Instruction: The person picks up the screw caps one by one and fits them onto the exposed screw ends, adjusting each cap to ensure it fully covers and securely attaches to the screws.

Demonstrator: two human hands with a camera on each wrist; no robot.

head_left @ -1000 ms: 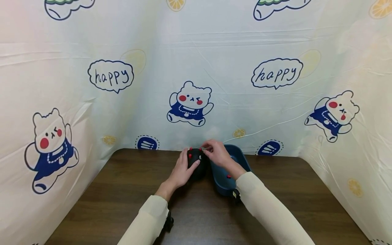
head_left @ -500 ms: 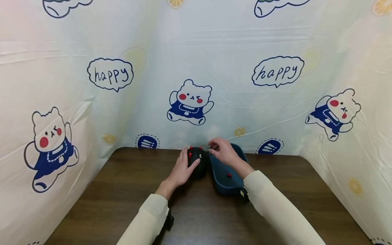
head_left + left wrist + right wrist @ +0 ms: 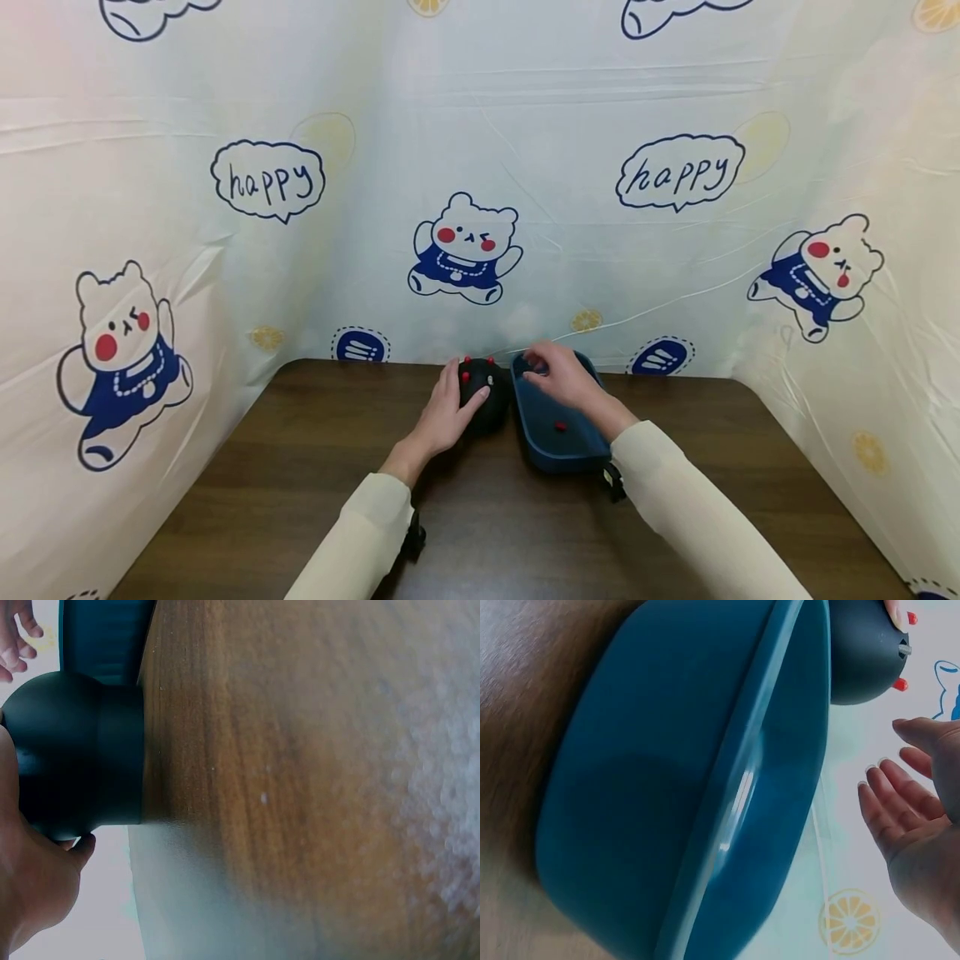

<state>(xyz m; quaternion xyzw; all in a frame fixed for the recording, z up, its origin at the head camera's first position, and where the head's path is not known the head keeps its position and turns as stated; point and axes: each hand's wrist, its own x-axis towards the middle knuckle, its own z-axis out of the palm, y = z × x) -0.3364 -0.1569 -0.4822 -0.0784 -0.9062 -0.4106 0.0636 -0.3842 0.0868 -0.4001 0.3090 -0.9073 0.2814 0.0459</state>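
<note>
Head view: the right hand (image 3: pixel 564 379), at the edge of the black round-topped object (image 3: pixel 491 410) a second ago, has drawn back over the dark-blue rounded plastic tray (image 3: pixel 567 463). Three small red pegs (image 3: pixel 466 377) still stand on the object, near a bare silvery stub (image 3: pixel 491 380); one small red piece (image 3: pixel 560 426) lies in the tray. The left hand (image 3: pixel 441 418) stays gripping, fingers along one side, thumb across the front.

Left wrist view: the object stands upright on the brown wooden worktop (image 3: pixel 247 780), the left hand wrapped about it.

Right wrist view: the right hand's fingers are loosely spread, nothing visible between them; work on the object seems paused, the left hand only steadying it.
</note>
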